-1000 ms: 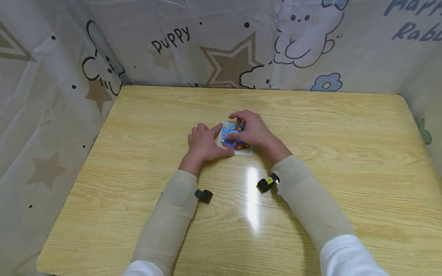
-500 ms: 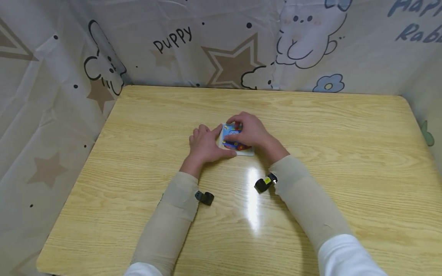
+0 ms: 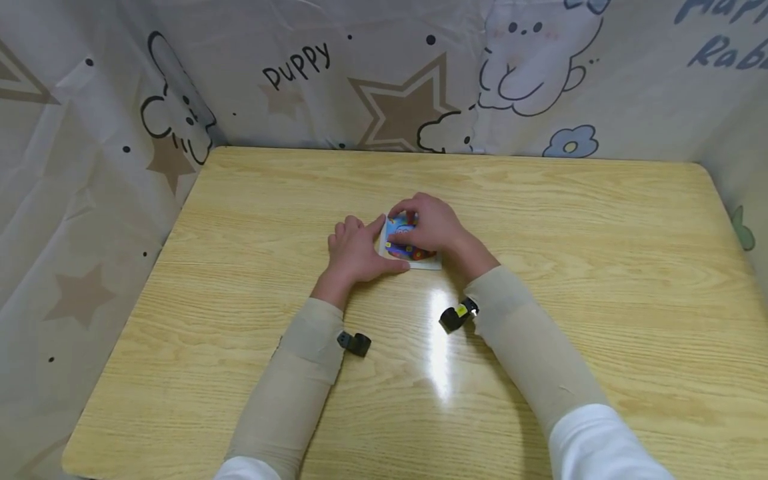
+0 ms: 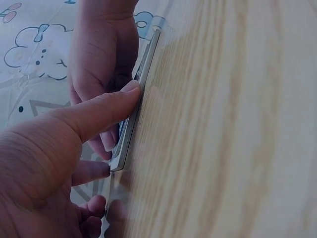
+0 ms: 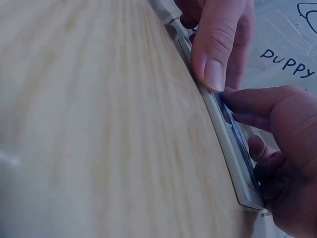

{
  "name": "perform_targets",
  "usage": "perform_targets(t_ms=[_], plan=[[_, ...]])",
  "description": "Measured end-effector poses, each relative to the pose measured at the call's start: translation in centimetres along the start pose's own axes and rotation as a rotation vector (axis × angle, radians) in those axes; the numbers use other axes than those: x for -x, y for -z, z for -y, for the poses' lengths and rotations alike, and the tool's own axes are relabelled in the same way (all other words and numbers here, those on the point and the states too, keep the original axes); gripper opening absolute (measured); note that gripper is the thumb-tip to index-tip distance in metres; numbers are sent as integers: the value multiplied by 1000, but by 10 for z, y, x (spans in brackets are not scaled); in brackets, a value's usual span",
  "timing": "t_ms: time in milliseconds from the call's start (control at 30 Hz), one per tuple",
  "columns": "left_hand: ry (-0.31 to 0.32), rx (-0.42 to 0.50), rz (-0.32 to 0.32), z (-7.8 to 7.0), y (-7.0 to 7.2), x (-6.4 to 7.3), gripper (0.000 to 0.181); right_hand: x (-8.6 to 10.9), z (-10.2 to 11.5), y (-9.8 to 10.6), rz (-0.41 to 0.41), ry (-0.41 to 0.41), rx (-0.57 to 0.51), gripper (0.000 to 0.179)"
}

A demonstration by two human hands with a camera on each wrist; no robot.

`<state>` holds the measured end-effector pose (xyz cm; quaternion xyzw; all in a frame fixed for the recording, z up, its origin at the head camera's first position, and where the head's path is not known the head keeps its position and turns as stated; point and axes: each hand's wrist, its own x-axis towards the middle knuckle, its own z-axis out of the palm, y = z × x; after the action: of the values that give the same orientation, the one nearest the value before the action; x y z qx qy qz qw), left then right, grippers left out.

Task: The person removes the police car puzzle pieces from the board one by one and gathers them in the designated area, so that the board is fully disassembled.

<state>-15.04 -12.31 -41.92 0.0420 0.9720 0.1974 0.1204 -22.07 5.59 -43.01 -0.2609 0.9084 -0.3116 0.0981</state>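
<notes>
A small flat board (image 3: 399,227) with a white border and a colourful cartoon picture lies near the middle of the table. My left hand (image 3: 354,250) holds it from the left, the index fingertip at its far left corner and the thumb along its near edge. My right hand (image 3: 435,225) reaches over from the right and covers much of the picture. Its thumb lies across the picture and its fingers curl down at the far part. Seen edge-on in the right wrist view, the board's pale rim (image 5: 227,144) runs under the left thumb (image 5: 214,74).
The wood-grain table (image 3: 570,267) stretches out around both hands. Behind it hangs a pale cloth (image 3: 240,80) printed with stars, animals and words. Black wrist cameras (image 3: 355,343) stick out from both sleeves, close over the tabletop.
The right hand has shifted slightly left over the picture, its fingers drawing nearer to the far left corner. My left hand and the board stay almost where they were.
</notes>
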Motion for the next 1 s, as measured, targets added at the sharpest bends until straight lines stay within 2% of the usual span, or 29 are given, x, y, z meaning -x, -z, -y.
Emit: perform_targets(t_ms=[267, 567, 1000], plan=[[13, 1, -1, -1, 0, 0, 111, -2, 0, 0, 22, -9, -1, 37], [19, 14, -4, -3, 0, -1, 111, -1, 4, 1, 27, -64, -28, 37], [22, 33, -10, -3, -1, -2, 111, 1, 5, -2, -18, -92, -100, 36]])
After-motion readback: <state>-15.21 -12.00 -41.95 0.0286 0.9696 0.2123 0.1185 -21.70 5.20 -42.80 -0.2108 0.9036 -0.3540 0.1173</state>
